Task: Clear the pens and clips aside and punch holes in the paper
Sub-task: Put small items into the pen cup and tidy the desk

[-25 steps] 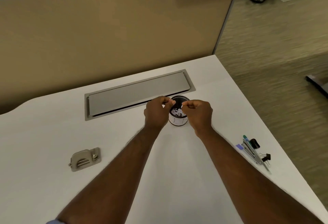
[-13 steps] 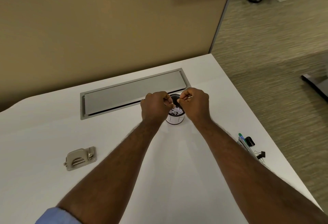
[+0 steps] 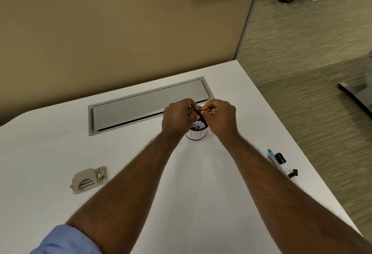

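Observation:
A small round cup (image 3: 198, 134) holding white paper bits stands mid-desk, in front of the cable tray. Both hands hover over its far rim. My left hand (image 3: 178, 115) and my right hand (image 3: 218, 115) have their fingertips pinched together on a small thin piece (image 3: 210, 110); what it is I cannot tell. A pale sliver of it sticks out from my right fingers. A beige hole punch (image 3: 89, 180) lies at the left of the desk. Pens (image 3: 274, 160) and black binder clips (image 3: 292, 173) lie near the right edge, partly hidden by my right forearm.
A grey cable-tray lid (image 3: 149, 104) is set into the white desk (image 3: 50, 149) behind the cup. A tan partition (image 3: 120, 32) closes off the far side. The desk's right edge drops to carpeted floor.
My two hands have drawn closer together and shifted a little toward the far rim of the cup. The punch, pens and clips stay where they were.

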A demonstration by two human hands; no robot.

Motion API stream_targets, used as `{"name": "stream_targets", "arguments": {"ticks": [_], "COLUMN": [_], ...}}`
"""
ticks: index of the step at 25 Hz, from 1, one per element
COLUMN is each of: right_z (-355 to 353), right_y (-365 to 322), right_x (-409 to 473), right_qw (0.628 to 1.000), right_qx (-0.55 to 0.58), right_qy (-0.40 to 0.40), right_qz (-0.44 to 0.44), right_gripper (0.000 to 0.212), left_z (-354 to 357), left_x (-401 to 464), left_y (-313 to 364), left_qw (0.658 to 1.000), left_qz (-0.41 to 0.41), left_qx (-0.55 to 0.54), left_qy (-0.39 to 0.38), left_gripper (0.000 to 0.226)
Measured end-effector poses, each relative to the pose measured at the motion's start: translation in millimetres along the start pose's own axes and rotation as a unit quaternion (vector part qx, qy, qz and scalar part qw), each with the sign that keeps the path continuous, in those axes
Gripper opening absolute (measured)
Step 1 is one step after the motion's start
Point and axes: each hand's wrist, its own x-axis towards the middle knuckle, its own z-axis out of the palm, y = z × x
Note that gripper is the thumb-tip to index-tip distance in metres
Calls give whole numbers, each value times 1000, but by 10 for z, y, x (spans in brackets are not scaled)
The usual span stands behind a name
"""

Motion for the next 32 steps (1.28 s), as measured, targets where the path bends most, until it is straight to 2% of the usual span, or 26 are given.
{"name": "stream_targets", "arguments": {"ticks": [5, 8, 10, 12, 15, 18, 20, 25, 29, 32], "right_z": [-5, -24, -36, -43, -40, -8, 65, 494, 884, 1159], "right_y": [40, 34, 23, -3, -52, -92, -120, -221, -316, -346], "right_x": [-20, -12, -13, -41, -174, -506, -873, -1975, -2642, -3025], "right_qw": [1000, 1000, 1000, 1000, 999, 996, 993, 985, 979, 975], "right_qx": [-22, -21, -10, 5, 35, 89, 117, 153, 156, 132], "right_qy": [-13, -15, -3, 0, -16, -8, -12, -80, -130, -176], "right_qz": [-10, -12, -16, -17, -8, -12, -22, -8, 3, 5], "right_gripper": [13, 13, 11, 10, 25, 29, 25, 16, 19, 24], "left_z": [55, 56, 5, -54, -190, -357, -474, -678, -849, -1022], "left_x": [-14, -32, -19, -42, -229, -632, -993, -1986, -2624, -3065], "left_y": [-50, -63, -56, -37, -66, -306, -547, -1183, -1625, -2046], "left_qw": [993, 989, 990, 993, 997, 994, 993, 990, 993, 991], "left_qz": [49, 46, 32, 25, 43, 75, 62, 8, -25, -81], "left_qx": [100, 127, 116, 81, 3, -28, -44, -75, -45, -15], "left_qy": [35, 64, 76, 80, 70, 72, 88, 122, 109, 103], "left_gripper": [21, 22, 17, 28, 33, 29, 27, 24, 27, 31]}}
